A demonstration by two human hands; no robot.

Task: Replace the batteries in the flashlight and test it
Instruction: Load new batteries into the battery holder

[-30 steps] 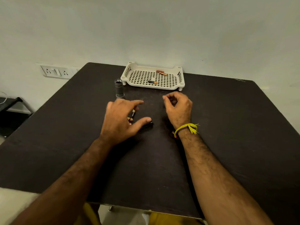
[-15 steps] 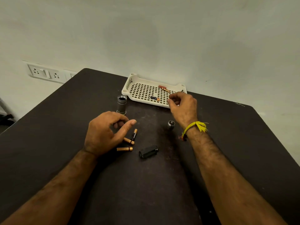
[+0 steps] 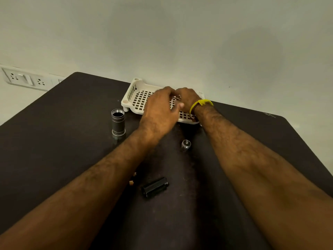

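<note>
Both hands have moved over the tray (image 3: 130, 98) at upper centre; I note left hand (image 3: 159, 109) loosely curled, right hand (image 3: 187, 99) grip indeterminate.

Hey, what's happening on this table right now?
A person is partway through swapping flashlight batteries. Both hands, the left hand and the right hand, reach into the white tray at the table's far edge, where a battery shows between them; whose grip it is in is unclear. The flashlight body stands open and upright, with the end cap and black battery holder lying apart.
</note>
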